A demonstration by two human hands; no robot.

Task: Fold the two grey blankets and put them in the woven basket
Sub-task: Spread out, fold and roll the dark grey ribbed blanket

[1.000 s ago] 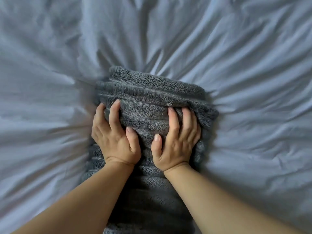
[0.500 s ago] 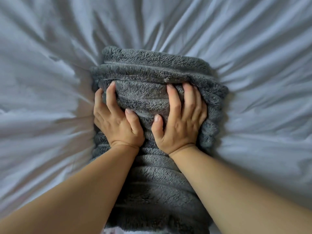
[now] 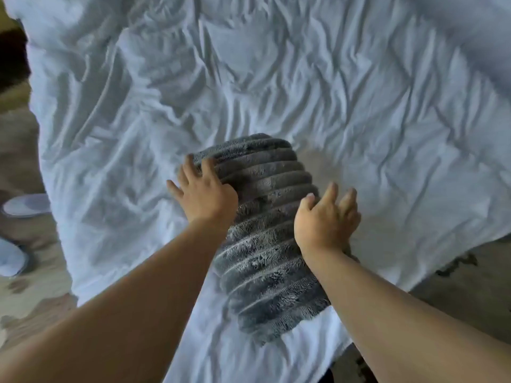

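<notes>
Head view: the folded blanket lies on the sheet, long axis running away from the person. Left hand rests spread on its left edge; right hand is open at its right flank. Earlier both hands pressed its top, side by side.

Folded grey blanket on white sheet (rumpled) — 2 spread hands flank it.

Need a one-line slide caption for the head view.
Both hands, left hand and right hand, flank a folded grey blanket on a rumpled white sheet.
</notes>
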